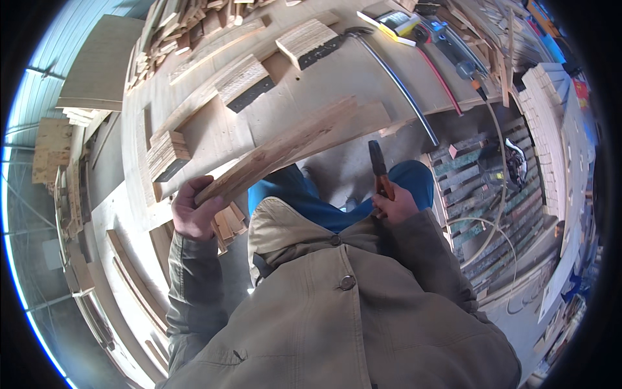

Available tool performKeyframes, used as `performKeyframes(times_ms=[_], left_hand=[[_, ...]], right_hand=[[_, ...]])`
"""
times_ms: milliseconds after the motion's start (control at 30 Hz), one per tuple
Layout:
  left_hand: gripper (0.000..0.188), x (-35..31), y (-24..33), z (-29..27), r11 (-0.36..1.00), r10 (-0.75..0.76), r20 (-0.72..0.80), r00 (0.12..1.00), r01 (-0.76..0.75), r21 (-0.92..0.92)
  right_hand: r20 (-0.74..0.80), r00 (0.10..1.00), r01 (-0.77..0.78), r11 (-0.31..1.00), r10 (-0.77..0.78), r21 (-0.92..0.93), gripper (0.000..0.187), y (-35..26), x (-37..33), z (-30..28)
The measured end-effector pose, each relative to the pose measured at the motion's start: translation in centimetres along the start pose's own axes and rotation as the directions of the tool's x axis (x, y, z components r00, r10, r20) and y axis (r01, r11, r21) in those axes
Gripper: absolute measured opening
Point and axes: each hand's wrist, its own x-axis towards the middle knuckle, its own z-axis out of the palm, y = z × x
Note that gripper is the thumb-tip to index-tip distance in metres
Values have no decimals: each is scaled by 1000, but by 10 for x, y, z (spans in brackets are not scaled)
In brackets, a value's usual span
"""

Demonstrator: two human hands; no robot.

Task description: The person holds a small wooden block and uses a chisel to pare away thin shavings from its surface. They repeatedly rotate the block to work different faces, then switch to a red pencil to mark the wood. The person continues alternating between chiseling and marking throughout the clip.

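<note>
My left hand (194, 211) is closed around the near end of a long, flat wooden board (278, 146). The board slants up to the right, and its far end is over the edge of the plywood worktop (311, 84). In my right hand (396, 206) is a hammer (381, 170) with a dark head and an orange handle. It points upward in front of my knees, apart from the board. Across the worktop's right part lies a metal crowbar (395, 81), reaching past the edge.
Wood blocks with black-marked ends (243, 83) stand along a batten on the worktop. A red rod (440, 81), a yellow-and-white package (395, 24) and a corded power tool (453, 48) lie at the far right. Slatted boards (483, 194) and a pale hose (497, 214) are to my right.
</note>
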Motion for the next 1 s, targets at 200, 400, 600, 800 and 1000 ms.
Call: performKeyframes(times_ms=[200, 400, 600, 800, 1000], left_hand=[[34, 16, 42, -16, 931, 269, -246, 931, -317, -182], [38, 34, 95, 0, 750, 599, -245, 763, -641, -162], [45, 52, 119, 40, 653, 715, -238, 657, -750, -107], [74, 60, 133, 80, 683, 681, -143, 718, -694, -228], [89, 64, 137, 110, 637, 597, -287, 749, -660, -400]], right_hand=[[7, 1000, -16, 1000, 15, 24, 23, 9, 1, -6], [-14, 1000, 4, 999, -3, 51, 18, 11, -1, -4], [-16, 1000, -18, 1000, 17, -26, 23, 10, -5, -9], [-60, 998, -3, 995, 9, 100, 16, 6, -9, -10], [-68, 997, 26, 994, -19, 105, 15, 9, -8, -11]])
